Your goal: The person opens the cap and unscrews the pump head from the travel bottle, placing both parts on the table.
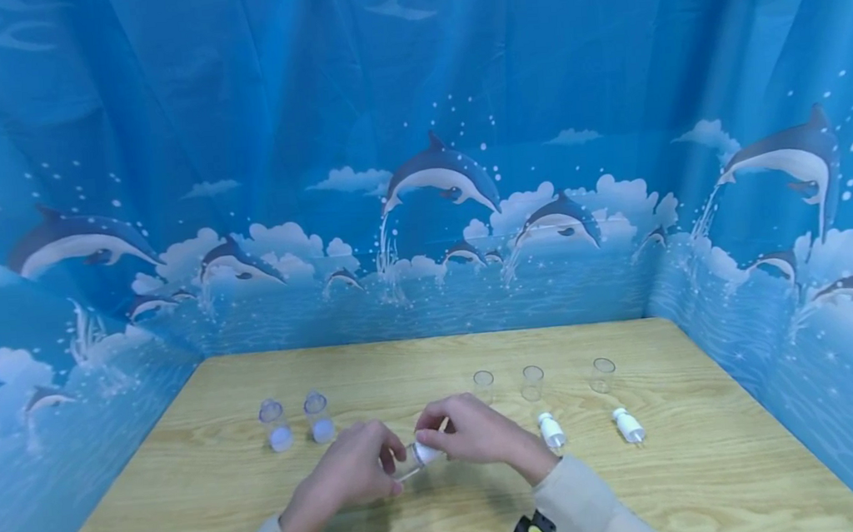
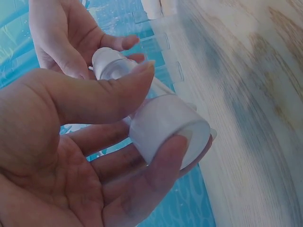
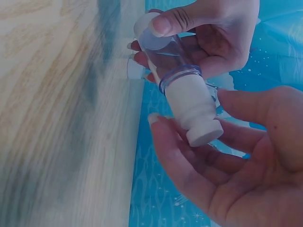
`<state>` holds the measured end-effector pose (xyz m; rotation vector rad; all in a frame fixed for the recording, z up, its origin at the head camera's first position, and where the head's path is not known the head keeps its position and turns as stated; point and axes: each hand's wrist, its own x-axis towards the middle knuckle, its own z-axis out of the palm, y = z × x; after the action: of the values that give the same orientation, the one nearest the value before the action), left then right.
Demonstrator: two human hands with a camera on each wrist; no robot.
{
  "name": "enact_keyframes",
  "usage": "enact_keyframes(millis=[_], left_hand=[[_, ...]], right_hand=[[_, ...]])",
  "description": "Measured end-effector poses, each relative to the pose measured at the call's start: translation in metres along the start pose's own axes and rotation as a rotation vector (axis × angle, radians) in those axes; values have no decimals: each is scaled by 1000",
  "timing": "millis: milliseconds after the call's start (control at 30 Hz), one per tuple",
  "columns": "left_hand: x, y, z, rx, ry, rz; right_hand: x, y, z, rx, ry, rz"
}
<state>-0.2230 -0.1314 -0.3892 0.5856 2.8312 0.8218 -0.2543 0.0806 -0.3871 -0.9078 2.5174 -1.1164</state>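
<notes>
A clear bottle (image 1: 408,465) lies tilted between my hands, its base toward the left. My left hand (image 1: 359,463) grips the bottle's white base (image 2: 163,125), with thumb and fingers around it. A white pump top (image 3: 191,101) sits at the bottle's other end, by the bluish rim. My right hand (image 1: 470,431) has its thumb and fingers curled around this pump top. In the right wrist view the thumb is close beside it, and the index fingertip stands a little off its side. Whether the thumb touches it, I cannot tell.
Two similar clear bottles, a left one (image 1: 275,424) and a right one (image 1: 319,416), stand at the table's left. Three clear caps, including the middle one (image 1: 532,381), stand back right. Before them lie two white pump tops (image 1: 551,431). A dolphin-print curtain (image 1: 416,133) surrounds the wooden table (image 1: 210,483).
</notes>
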Motion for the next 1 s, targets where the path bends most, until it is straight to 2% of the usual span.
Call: enact_keyframes(millis=[100, 200, 667, 1000], left_hand=[[0, 0, 0, -3, 2, 12], [0, 1, 1, -5, -3, 12], [0, 0, 0, 3, -6, 10], [0, 0, -1, -19, -10, -21]], right_hand=[[-1, 0, 2, 58, -6, 59], [-1, 0, 3, 65, -17, 74], [-1, -2, 3, 90, -28, 57], [0, -2, 4, 60, 13, 16]])
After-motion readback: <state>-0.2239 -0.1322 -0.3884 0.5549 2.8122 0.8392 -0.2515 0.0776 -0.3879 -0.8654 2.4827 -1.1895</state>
